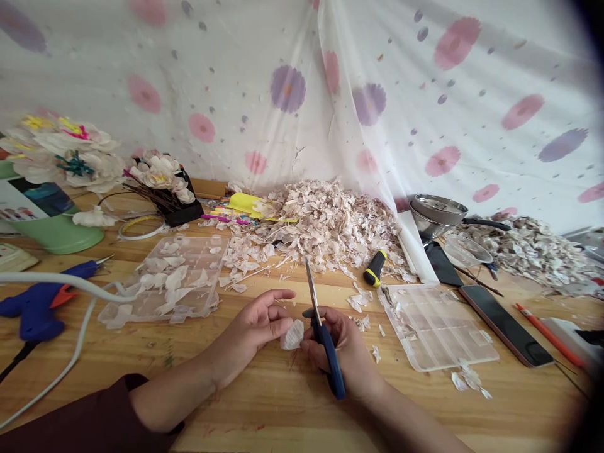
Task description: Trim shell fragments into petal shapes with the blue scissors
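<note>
Between the thumb and fingers of my left hand (264, 321) is a small whitish, translucent petal-like piece (292, 335), its ribbed surface facing up. My right hand (346, 346) is wrapped round a pair of scissors (327, 345) with dark blue handles. The scissor blades point up and away from me and look closed. The tips of the right thumb and finger are close to the petal-like piece; whether they touch it I cannot tell. Both hands are above the wooden table (264, 409), near its middle.
A heap of papery flakes (330, 220) lies behind the hands. Left are a clear compartment box (189, 251) with petal-like pieces, a blue glue gun (42, 308) and handmade flowers (75, 151). Right are a yellow-black handle (375, 268), another clear tray (438, 327) and a phone (507, 324).
</note>
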The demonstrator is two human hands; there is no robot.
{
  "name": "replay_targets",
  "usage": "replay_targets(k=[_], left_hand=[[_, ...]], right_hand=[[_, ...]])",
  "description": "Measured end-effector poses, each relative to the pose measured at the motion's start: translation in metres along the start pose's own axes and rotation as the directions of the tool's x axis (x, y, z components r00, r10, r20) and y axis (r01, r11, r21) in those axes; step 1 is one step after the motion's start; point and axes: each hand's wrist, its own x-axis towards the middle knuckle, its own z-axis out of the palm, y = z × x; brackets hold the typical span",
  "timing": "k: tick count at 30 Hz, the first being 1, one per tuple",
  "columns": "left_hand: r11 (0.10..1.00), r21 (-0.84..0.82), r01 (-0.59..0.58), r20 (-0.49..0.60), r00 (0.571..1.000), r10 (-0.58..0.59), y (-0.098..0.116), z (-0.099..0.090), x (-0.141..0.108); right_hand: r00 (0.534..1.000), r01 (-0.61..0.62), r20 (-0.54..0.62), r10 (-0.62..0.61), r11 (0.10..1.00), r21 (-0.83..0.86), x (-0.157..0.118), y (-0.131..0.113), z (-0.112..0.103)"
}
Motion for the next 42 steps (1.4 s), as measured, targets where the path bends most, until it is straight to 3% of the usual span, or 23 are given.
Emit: replay_targets(k=[5,8,14,20,29,42], left_hand=[[0.997,0.078,-0.022,0.008,1.0,0.022,-0.001,0.0,-0.001],[0.993,0.096,-0.069,-0.023,0.997,0.072,0.001,-0.001,-0.001],[0.99,0.007,-0.143,-0.083,0.986,0.143,0.011,-0.003,0.0],[0.973,-0.121,-0.198,-0.168,0.97,0.176,0.016,-0.006,0.001],[0.944,-0.198,-0.265,-0.205,0.953,0.224,0.019,-0.006,-0.002],[0.945,-0.21,-0.25,-0.199,0.957,0.209,0.02,-0.002,-0.001]], right_hand=[[0.999,0.035,0.003,-0.035,0.998,-0.046,0.0,0.002,-0.002],[0.995,0.101,0.035,-0.096,0.978,-0.181,0.001,0.0,-0.008],[0.99,0.132,0.088,-0.106,0.913,-0.385,-0.008,-0.015,-0.013],[0.972,0.224,0.2,-0.122,0.734,-0.641,-0.02,-0.029,-0.004],[0.967,0.25,0.231,-0.105,0.561,-0.789,-0.016,-0.023,-0.003],[0.958,0.271,0.274,-0.088,0.595,-0.756,-0.014,-0.022,-0.002]])
